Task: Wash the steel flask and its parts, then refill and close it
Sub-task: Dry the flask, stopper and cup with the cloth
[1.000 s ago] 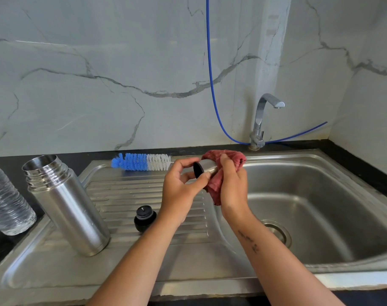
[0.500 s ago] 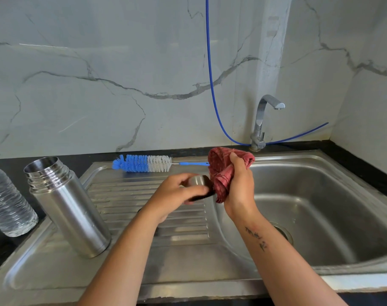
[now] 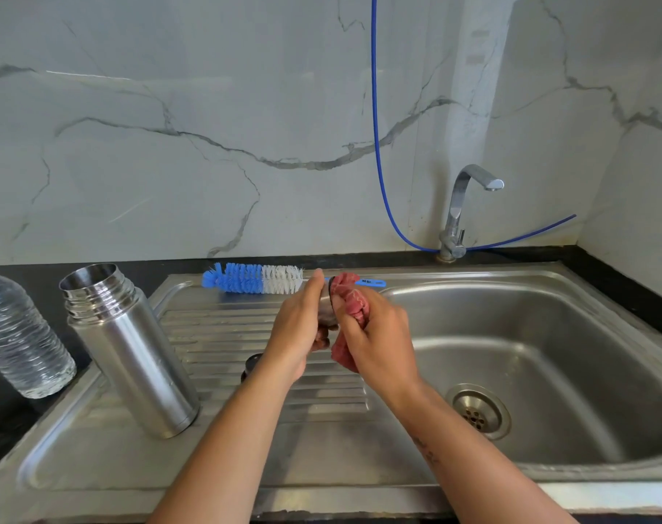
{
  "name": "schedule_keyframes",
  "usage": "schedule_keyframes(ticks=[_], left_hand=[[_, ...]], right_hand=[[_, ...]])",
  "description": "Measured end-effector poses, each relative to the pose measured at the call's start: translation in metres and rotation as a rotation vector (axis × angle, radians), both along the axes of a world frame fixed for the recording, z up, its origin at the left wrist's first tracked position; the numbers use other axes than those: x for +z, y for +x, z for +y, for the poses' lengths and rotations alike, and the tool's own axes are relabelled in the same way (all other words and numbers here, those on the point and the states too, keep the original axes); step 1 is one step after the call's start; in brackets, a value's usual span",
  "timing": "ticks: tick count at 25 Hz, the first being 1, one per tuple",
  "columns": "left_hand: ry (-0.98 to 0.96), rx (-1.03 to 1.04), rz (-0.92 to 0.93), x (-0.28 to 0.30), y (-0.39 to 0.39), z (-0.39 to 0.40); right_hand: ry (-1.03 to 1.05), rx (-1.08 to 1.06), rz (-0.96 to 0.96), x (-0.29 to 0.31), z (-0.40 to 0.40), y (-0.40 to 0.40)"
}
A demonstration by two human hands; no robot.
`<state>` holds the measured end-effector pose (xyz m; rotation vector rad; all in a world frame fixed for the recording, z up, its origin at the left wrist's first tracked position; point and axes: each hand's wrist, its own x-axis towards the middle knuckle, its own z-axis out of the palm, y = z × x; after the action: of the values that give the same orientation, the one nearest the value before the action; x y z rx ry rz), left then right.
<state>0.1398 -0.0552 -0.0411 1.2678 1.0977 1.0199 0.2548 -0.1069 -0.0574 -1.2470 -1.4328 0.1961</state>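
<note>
Steel cup [image 3: 326, 308] gripped in left hand [image 3: 297, 330]; right hand [image 3: 378, 334] presses clutched red cloth [image 3: 350, 306] into it; flask [image 3: 127, 349] stands well left.

- Basin [image 3: 548, 334], right of frame: open, only the tap [image 3: 469, 206] overhangs its back edge.
- Drainboard [image 3: 246, 334], left: flask [image 3: 133, 353], brush [image 3: 261, 278] and black stopper [image 3: 252, 366] block it.

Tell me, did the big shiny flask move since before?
No. The steel flask stands open on the draining board, the same gap from the bottle brush behind it. Only the camera shifted a little.
</note>
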Motion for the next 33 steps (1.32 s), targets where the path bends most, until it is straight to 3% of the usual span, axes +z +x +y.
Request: schedule_keyframes(ticks=[4, 6, 10, 12, 15, 17, 18, 22, 23, 28, 30, 32, 33], left_hand=[[0.2, 0.096, 0.131, -0.006, 0.0, 0.002], [0.342, 0.123, 0.139, -0.007, 0.003, -0.001], [0.468, -0.143, 0.028, -0.014, 0.004, -0.006], [0.371, -0.191, -0.048, -0.009, 0.006, -0.013], [0.243, -0.055, 0.174, 0.01, 0.005, -0.021], [0.241, -0.029, 0.239, 0.015, 0.005, -0.019], [0.306, -0.033, 0.203, 0.012, 0.005, -0.018], [0.782, -0.151, 0.073, -0.006, 0.001, -0.012], [0.797, -0.197, 0.084, -0.006, 0.0, -0.011], [0.318, -0.088, 0.265, -0.004, -0.003, -0.002], [0.545, -0.028, 0.273, -0.008, 0.0, -0.002], [0.852, -0.069, 0.283, -0.006, 0.001, -0.006], [0.917, -0.11, 0.278, -0.003, -0.001, -0.007]], right_hand=[[-0.22, 0.192, 0.126, 0.009, -0.005, 0.002], [-0.261, 0.345, 0.297, 0.022, -0.011, 0.002], [-0.303, 0.54, 0.763, 0.038, -0.017, 0.016], [-0.287, 0.501, 0.703, 0.032, -0.014, 0.022], [-0.25, 0.393, 0.422, 0.021, -0.008, 0.021], [-0.219, 0.375, 0.338, 0.02, -0.006, 0.017], [-0.209, 0.38, 0.383, 0.02, -0.006, 0.016], [-0.359, 0.64, 0.98, 0.03, -0.006, 0.024], [-0.371, 0.652, 1.006, 0.032, -0.009, 0.027], [-0.331, 0.421, 0.683, 0.026, -0.005, 0.023], [-0.331, 0.394, 0.707, 0.026, -0.004, 0.021], [-0.427, 0.54, 0.994, 0.03, -0.003, 0.024], [-0.495, 0.584, 1.091, 0.031, -0.005, 0.027]])
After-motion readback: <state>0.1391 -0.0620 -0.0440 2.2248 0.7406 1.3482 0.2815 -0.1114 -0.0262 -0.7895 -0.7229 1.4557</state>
